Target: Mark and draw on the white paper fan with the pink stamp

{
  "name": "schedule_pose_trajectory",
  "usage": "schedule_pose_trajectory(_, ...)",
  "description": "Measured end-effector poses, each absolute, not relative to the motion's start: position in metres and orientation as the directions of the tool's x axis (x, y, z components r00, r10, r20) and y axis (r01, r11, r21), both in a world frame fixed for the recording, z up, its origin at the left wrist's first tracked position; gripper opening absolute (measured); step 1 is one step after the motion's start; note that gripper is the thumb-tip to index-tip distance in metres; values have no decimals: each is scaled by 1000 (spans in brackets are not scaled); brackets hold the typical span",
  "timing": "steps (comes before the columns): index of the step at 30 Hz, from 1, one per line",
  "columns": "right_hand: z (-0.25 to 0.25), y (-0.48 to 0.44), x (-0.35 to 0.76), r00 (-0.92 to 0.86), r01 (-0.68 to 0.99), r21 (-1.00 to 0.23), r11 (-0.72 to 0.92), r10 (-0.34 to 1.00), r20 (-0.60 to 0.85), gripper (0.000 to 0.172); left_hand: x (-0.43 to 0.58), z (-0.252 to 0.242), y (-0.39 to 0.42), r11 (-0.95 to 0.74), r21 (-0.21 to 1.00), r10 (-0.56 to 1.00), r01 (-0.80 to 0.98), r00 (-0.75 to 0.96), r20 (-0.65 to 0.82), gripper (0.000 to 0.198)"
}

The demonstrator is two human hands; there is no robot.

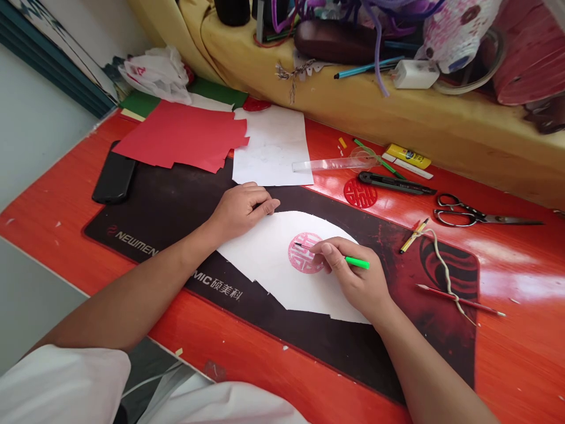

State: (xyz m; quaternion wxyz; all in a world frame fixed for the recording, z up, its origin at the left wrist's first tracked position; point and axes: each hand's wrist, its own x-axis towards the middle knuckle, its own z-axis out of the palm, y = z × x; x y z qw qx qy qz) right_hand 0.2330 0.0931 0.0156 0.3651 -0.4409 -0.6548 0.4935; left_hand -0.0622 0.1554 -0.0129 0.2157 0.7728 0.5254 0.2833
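My right hand [353, 277] is closed on a green pen [356, 262], its tip on a pink round paper cutout [303, 253]. The cutout lies on a white sheet with a curved edge [273, 259], which rests on a dark desk mat [176, 200]. My left hand [241, 209] presses on the upper left edge of that sheet, fingers curled, and what they hold, if anything, is hidden.
Red paper [180, 136] and a white sheet [271, 147] lie at the back. A clear ruler [335, 163], box cutter [395, 184], red cutout [361, 192], scissors [468, 215], glue [408, 156] and pencils [459, 299] lie to the right. A black case [113, 176] lies left.
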Motion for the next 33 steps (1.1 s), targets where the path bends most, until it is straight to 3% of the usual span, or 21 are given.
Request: schedule_pose_trajectory(33, 18, 93, 234, -357, 230, -965, 122, 934, 33, 41, -63, -12, 155, -358, 630, 933, 689, 294, 209, 44)
